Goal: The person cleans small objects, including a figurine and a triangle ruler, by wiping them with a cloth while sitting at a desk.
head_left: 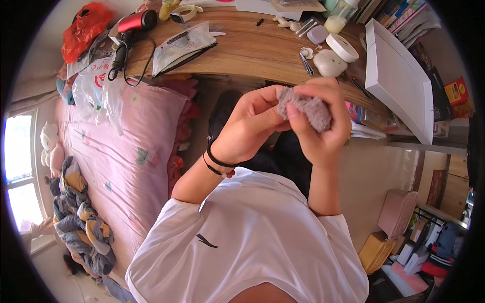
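Observation:
A piece of fuzzy grey-mauve plush fabric is held up between both hands, just off the front edge of the wooden desk. My left hand pinches its left end with thumb and fingers; a dark cord bracelet circles that wrist. Around the right side of the plush, my right hand is closed, its thumb pressed on the front. Whatever lies inside the folds is hidden. On the desk, close beyond my right hand, are a fluffy white ball, a white ring-shaped roll and a small metal tool.
The wooden desk carries a zip pouch, a red hair dryer with its cord, and a bottle. A white box lid leans at the right. A pink-covered bed stands left; storage boxes sit lower right.

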The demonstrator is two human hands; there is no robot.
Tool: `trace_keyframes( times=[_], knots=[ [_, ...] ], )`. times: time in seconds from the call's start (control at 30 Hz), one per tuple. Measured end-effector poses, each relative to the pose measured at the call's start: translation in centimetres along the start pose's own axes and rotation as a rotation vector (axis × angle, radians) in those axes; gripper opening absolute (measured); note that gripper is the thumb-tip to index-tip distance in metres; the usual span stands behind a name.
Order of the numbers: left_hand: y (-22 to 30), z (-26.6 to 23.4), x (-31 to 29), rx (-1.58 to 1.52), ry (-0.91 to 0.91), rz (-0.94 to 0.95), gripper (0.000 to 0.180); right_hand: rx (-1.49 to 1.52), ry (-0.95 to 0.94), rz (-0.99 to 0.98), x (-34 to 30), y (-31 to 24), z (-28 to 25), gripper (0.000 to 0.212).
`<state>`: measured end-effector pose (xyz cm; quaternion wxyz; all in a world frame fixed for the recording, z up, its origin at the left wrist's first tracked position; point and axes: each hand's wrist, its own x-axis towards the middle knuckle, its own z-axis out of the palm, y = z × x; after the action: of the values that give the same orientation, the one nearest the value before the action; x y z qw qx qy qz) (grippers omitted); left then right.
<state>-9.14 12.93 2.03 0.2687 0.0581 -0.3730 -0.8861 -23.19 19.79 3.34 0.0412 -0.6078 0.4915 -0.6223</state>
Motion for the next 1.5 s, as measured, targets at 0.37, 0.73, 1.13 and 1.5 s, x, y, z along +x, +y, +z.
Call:
trace_keyframes(
  times=[0.37,0.73,1.13,1.5],
  knots=[
    [0.1,0.9,0.1,0.03,0.113,-0.021,0.013,0.09,0.03,0.033,0.1,0.5,0.1,0.02],
    [-0.1,0.8,-0.4,0.042,0.098,-0.013,0.016,0.026,0.03,-0.022,0.1,0.7,-0.5,0.024],
    [-0.4,0.5,-0.6,-0.05,-0.029,0.002,0.018,-0.048,0.087,0.015,0.7,0.8,-0.4,0.024],
    [0.0,0.7,-1.2,0.058,-0.012,-0.013,0.019,-0.184,0.083,-0.016,0.7,0.5,-0.1,0.025]
  ],
)
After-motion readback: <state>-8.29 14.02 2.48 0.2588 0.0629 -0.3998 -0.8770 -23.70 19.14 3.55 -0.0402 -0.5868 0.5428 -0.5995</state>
